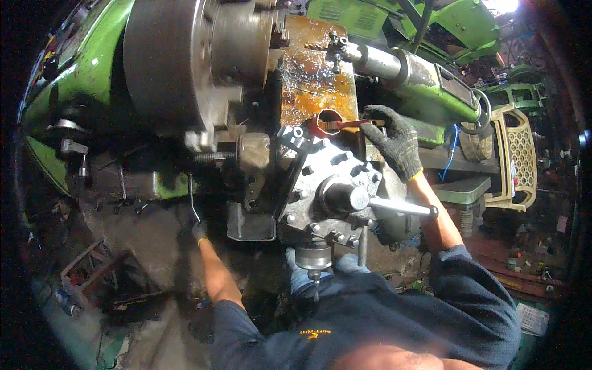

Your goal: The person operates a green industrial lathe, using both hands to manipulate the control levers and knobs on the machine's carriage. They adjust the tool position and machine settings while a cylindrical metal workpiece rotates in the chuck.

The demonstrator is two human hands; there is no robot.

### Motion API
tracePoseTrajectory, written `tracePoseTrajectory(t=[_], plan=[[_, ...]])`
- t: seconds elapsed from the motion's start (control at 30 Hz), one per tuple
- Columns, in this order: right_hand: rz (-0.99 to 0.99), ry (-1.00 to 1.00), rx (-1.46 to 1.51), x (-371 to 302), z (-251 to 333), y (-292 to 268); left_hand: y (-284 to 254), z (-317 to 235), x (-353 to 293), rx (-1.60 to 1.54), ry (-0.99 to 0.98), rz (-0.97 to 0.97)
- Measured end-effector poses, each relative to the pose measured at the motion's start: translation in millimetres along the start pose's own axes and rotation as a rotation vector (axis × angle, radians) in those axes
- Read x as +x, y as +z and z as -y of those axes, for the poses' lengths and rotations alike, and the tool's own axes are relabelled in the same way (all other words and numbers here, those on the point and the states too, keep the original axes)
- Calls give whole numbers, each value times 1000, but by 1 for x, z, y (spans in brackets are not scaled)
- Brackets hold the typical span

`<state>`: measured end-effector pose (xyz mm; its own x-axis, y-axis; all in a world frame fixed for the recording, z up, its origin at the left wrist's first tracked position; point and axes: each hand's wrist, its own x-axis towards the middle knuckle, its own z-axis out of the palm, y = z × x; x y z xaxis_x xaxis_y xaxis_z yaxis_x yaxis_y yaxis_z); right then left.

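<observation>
Fingers of your right hand [393,143] pinching a red wrench [330,125] far right, your left hand [198,229] low left, grip unclear, near a thin rod [193,202].

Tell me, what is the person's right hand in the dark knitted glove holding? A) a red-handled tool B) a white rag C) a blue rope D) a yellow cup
A: the right hand in the dark knitted glove grips a slim red-handled tool over the rusty orange metal plate.

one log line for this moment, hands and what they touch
left hand: on thin rod | right hand: holds red wrench | lathe tool post: between hands
</observation>
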<state>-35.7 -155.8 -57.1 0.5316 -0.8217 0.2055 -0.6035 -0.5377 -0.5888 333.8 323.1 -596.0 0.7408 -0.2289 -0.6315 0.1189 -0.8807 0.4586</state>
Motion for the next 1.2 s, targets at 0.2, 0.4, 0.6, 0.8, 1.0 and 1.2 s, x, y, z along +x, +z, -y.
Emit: tracePoseTrajectory(t=[0.2,0.4,0.6,0.8,1.0,1.2], plan=[[-127,105,24,-30,-33,-45,-54,-8,-5,-103,191,-71],[-247,316,-122,-85,-140,-103,-136,-195,-106,77,488,-232],[-351,421,-303,-97,-326,-127,-122,-169,-169,217,386,-483],[-270,358,-507,-83,-559,-178,-127,-301,-337,-264,566,-584],[376,537,-1199,-2,-618,-148,-121,-419,-489,58,1075,-562],[241,666,-919,16,-630,-129,-97,-493,-531,464,1307,-373]])
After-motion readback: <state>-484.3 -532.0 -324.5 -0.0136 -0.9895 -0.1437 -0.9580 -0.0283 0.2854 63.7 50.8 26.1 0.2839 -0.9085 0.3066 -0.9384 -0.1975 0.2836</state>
